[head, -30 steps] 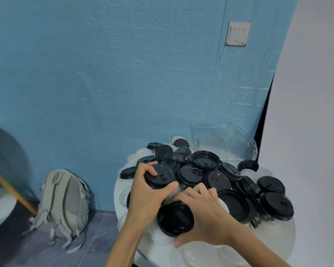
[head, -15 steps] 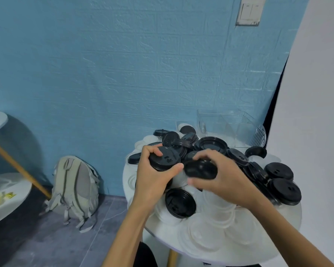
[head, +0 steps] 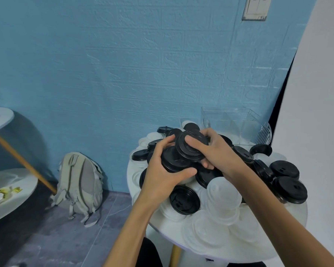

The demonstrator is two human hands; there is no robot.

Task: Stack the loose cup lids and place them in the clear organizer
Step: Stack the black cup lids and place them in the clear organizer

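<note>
Head cam has the left hand (head: 163, 177) gripping a small black lid stack (head: 175, 162) over the desk (head: 289, 245) while the right hand (head: 217, 151) pinches another black lid (head: 190, 148) against it; light, slick plastic, so grab rims.

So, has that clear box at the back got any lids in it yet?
No, the clear organizer looks empty; both hands are at black lids over the pile.

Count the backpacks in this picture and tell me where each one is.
1. The grey backpack sits on the floor against the blue wall, left of the round white table where the lids are piled. None other shows, though the table could hide more.
</note>
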